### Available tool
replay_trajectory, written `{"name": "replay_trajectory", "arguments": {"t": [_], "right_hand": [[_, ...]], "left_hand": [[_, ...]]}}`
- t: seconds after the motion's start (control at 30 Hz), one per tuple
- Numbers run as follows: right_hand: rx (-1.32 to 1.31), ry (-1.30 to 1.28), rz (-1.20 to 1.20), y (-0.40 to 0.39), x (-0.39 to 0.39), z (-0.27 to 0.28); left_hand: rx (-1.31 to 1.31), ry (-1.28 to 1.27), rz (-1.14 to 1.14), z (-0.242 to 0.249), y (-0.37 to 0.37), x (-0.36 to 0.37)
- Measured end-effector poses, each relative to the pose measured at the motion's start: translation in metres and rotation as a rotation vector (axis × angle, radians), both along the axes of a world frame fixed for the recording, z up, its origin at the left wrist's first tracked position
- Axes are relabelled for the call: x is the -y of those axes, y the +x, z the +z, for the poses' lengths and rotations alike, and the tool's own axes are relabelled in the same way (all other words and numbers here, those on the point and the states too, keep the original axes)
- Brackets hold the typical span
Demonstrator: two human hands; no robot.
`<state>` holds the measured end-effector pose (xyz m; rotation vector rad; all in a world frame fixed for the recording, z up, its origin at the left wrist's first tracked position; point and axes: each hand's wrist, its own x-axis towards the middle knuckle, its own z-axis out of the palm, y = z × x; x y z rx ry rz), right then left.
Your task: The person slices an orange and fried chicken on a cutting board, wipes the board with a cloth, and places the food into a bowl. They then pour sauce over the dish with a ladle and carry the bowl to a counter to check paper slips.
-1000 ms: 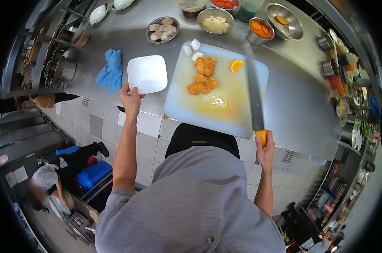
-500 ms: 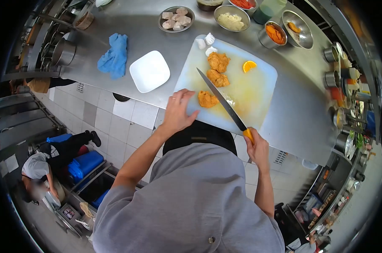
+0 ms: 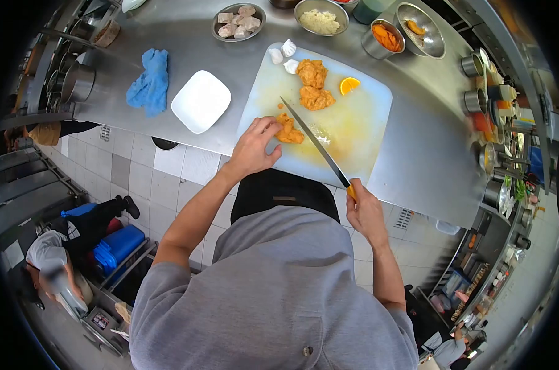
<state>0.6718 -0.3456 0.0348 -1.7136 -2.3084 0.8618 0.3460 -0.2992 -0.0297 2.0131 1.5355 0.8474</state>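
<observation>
My right hand [image 3: 367,211] is closed around the yellow handle of a long kitchen knife [image 3: 316,143]. Its dark blade slants up and left over the white cutting board [image 3: 372,139]. At the board's near left edge, my left hand [image 3: 253,147] has its fingertips against a small orange-brown battered piece of food [image 3: 289,129], with the thumb spread away. Two larger pieces of the same kind, a middle one [image 3: 316,97] and a far one [image 3: 311,73], lie farther up. An orange slice [image 3: 349,86] is to their right, and several white lumps [image 3: 290,65] sit at the far left corner.
Left of the board stand a white square dish [image 3: 201,102] and a crumpled blue cloth [image 3: 148,83]. Behind are bowls of pale chunks [image 3: 237,23], a minced pale food [image 3: 319,21] and orange slices [image 3: 384,38]. Another person [image 3: 48,259] is at lower left.
My left fingertips have come in against the near battered piece. The knife remains in my right hand, its blade now beside that piece rather than across its edge. The whole view has shifted slightly.
</observation>
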Motion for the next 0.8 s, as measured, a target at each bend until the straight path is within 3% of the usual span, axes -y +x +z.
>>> {"name": "replay_trajectory", "arguments": {"t": [0.2, 0.53, 0.63, 0.73, 0.8], "right_hand": [[0.1, 0.0, 0.06, -0.028, 0.001, 0.022], [0.277, -0.087, 0.125, -0.03, 0.011, 0.062], [0.279, -0.101, 0.141, -0.044, 0.004, 0.055], [0.122, -0.021, 0.195, -0.069, -0.02, 0.007], [0.117, -0.037, 0.214, -0.066, -0.022, 0.018]], "left_hand": [[-0.083, 0.109, 0.0, -0.007, 0.004, -0.009], [-0.066, 0.058, 0.045, -0.01, 0.003, -0.011], [-0.043, 0.047, 0.07, -0.012, 0.004, -0.011], [-0.031, 0.041, 0.081, -0.014, 0.005, -0.012], [-0.006, 0.044, 0.094, -0.014, 0.005, -0.012]]}}
